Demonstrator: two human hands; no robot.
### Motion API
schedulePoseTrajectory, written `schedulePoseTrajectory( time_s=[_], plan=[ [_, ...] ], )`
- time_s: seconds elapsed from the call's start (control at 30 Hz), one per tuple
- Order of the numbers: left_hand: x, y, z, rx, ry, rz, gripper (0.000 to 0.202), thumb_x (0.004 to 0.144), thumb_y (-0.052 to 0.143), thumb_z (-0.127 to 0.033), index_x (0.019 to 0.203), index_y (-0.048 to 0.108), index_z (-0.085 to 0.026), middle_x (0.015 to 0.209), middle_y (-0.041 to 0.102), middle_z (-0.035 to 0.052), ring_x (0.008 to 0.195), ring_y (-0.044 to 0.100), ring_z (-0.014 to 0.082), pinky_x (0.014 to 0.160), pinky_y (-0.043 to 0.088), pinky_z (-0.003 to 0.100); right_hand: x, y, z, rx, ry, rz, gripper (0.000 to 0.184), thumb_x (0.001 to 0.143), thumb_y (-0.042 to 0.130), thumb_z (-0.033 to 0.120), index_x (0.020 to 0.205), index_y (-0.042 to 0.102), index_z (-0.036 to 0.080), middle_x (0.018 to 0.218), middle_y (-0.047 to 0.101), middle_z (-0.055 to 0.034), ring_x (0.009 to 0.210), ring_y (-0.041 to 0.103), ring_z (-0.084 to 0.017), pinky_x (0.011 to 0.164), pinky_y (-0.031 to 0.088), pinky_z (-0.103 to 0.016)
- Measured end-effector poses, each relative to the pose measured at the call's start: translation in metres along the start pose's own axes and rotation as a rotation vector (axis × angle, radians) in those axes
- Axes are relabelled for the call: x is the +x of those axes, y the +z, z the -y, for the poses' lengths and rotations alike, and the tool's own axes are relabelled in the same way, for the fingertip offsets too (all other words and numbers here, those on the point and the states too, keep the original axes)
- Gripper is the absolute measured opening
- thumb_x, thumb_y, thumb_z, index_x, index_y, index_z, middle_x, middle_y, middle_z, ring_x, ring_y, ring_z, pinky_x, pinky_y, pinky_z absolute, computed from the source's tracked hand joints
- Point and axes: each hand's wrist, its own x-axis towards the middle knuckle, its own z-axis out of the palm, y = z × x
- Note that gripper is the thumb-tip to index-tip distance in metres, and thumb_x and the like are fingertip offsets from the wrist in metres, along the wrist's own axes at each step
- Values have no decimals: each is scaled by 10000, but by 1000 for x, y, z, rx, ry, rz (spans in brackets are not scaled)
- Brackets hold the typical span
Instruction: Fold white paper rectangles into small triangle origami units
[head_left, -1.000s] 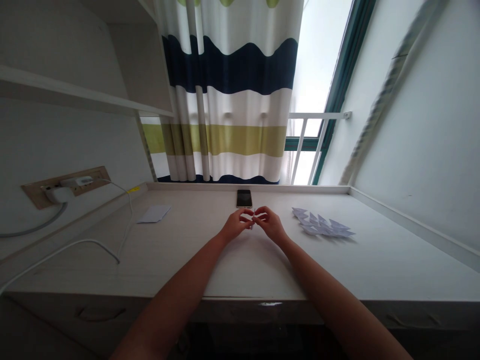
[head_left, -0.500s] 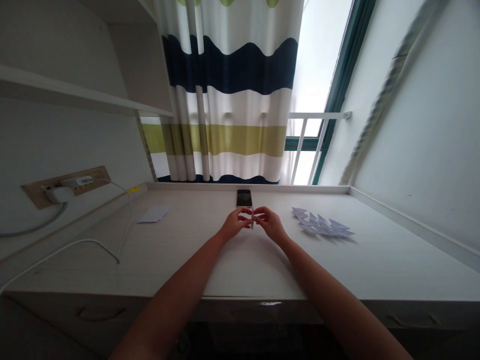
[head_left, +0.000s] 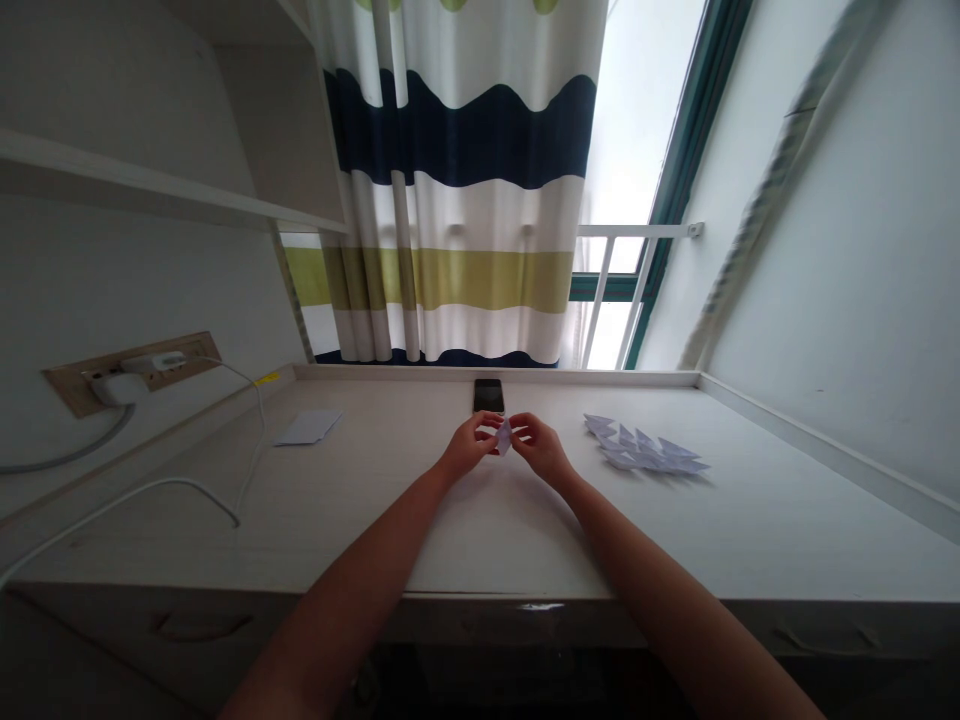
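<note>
A small folded piece of white paper is held up just above the desk, pinched between my left hand and my right hand. Its lower part and edges are partly hidden by my fingers. A black smartphone lies flat on the desk just beyond my hands. To the right of my right hand sits a loose group of several folded paper triangles.
The pale wood-grain desk has a few white paper sheets at left. A white cable runs across it from a wall socket strip. A striped curtain and window stand behind; shelves overhang at left.
The paper between my fingers has turned, now showing a wider folded face instead of a narrow edge. My hands have shifted slightly around it.
</note>
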Motion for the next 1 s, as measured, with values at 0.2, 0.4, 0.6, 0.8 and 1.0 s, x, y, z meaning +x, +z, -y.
schedulePoseTrajectory(
  time_s=[0.2,0.4,0.6,0.8,1.0],
  plan=[
    [0,1,-3,-81,-25,-55,196,676,581,-123,867,540,-133,928,563,51,728,594,126,644,541,310,-1,0,4,-20,-13,3,128,710,556,249,817,568,179,826,617,-32,739,602,-145,648,528,-323],
    [1,-1,-1,-183,-42,-92,156,647,603,-131,800,585,-111,851,622,51,758,608,144,743,517,365,-1,0,4,-34,-47,-44,111,707,534,198,775,621,184,852,597,-39,757,587,-138,663,525,-305],
    [3,-2,1,-275,-85,-114,170,622,618,-136,784,622,-86,834,651,66,775,613,160,814,480,375,1,0,-1,10,-31,-56,111,702,555,199,767,643,177,869,610,-50,739,599,-140,697,526,-324],
    [5,-2,3,-320,-101,-103,212,626,658,-228,774,609,-84,751,646,51,726,608,144,789,482,369,0,-1,-2,-3,-74,-59,112,703,562,219,745,663,197,908,620,-48,808,603,-160,747,519,-345],
    [6,-2,5,-299,-131,-198,250,586,697,-234,762,560,-122,723,633,26,680,600,126,704,500,332,-1,0,5,-67,-143,-39,136,695,548,167,730,673,206,881,627,-50,790,606,-162,757,514,-344]
  ],
)
